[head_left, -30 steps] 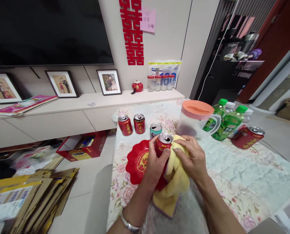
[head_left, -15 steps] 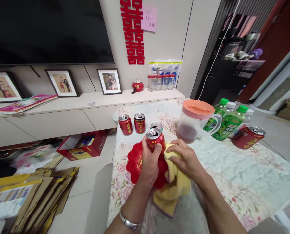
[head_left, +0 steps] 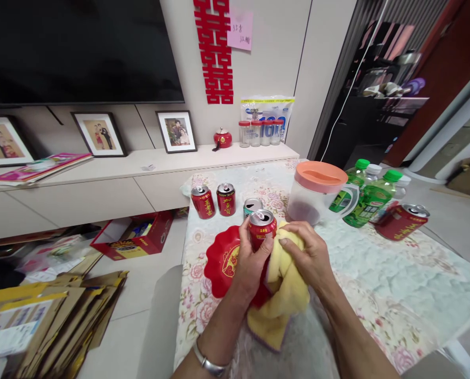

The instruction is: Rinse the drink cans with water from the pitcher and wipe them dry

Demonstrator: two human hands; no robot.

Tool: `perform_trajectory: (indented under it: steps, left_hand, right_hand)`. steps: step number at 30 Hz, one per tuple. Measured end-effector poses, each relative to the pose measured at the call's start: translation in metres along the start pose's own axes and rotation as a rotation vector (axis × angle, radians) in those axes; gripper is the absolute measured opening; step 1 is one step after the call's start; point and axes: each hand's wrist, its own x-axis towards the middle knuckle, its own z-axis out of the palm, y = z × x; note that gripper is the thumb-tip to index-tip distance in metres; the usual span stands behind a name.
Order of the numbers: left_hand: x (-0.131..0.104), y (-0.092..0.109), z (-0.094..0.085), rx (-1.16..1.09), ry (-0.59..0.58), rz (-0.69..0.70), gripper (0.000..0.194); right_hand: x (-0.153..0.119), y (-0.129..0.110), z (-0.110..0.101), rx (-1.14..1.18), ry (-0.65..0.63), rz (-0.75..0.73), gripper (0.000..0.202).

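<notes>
An opened red drink can (head_left: 261, 231) is held upright in my left hand (head_left: 251, 263), its fingers wrapped round the side. My right hand (head_left: 306, 255) grips a yellow cloth (head_left: 288, 295) and presses part of it against the can's right side; the rest hangs down over the table edge. Below the can lies a red scalloped dish (head_left: 221, 263) with a gold print, partly covered by my left arm. Just behind the held can stands a teal-labelled can (head_left: 252, 205), mostly hidden. Two more red cans, one left (head_left: 203, 202) and one right (head_left: 226, 200), stand farther back.
A jug (head_left: 317, 195) with an orange lid and dark liquid stands right of my hands. Beyond it are green-capped bottles (head_left: 371, 200) and a large red can (head_left: 403, 222). A flowered cloth (head_left: 197, 295) covers the table. Folded cardboard (head_left: 61, 316) lies at the left.
My left hand has moved the can slightly right and tilted it less toward me. The right hand and yellow cloth have shifted a little right and up, closer around the can.
</notes>
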Motion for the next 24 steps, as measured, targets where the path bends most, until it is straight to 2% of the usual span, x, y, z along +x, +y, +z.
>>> perform_trajectory:
  steps: [3, 6, 14, 19, 24]
  left_hand:
    - [0.0, -0.003, 0.0, 0.024, -0.032, 0.032, 0.074]
    - [0.0, -0.005, -0.002, 0.09, -0.054, 0.053, 0.078]
    - [0.002, -0.005, -0.008, 0.299, 0.01, 0.065, 0.09]
    - [0.001, 0.0, -0.006, 0.214, -0.031, 0.02, 0.088]
    - [-0.002, 0.0, -0.004, 0.002, -0.083, -0.008, 0.079]
  right_hand:
    - [0.0, 0.0, -0.001, -0.011, 0.092, 0.01, 0.012]
    - [-0.001, -0.002, -0.002, -0.037, 0.129, -0.025, 0.014]
    - [0.001, -0.009, -0.008, -0.1, 0.055, -0.209, 0.018]
    - [0.002, -0.007, -0.01, -0.084, 0.016, -0.228, 0.02]
    - [0.004, -0.005, -0.01, -0.061, 0.005, -0.212, 0.016]
